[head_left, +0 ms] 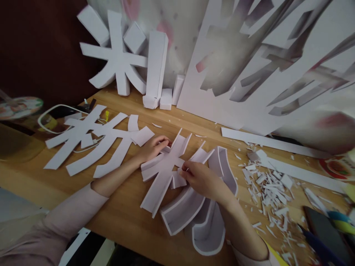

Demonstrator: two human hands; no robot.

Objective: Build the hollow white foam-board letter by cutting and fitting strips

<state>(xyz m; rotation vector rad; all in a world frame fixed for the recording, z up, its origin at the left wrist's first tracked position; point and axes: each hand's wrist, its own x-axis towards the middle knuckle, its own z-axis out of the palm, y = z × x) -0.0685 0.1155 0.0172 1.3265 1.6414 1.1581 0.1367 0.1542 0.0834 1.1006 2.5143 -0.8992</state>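
A white foam-board character (166, 162) lies face down on the wooden table in front of me, with thin side walls standing up along its strokes. At its upper left edge, my left hand (155, 147) is closed with the fingers on a short wall piece. My right hand (201, 179) pinches at the inner right side of the character, near a small gap; its fingertips partly hide what lies between them. Under and beside my right forearm, the curved, walled right part (183, 210) of the character shows its open hollow.
Flat white cut-out characters (111, 136) lie at the left, beside a white cable (46, 114). Finished-looking block letters (119, 55) lean on the wall. A cut-out sheet (194, 88) stands at the back. Foam scraps (273, 192), long strips (266, 142) and a dark phone-like slab (321, 229) are at the right.
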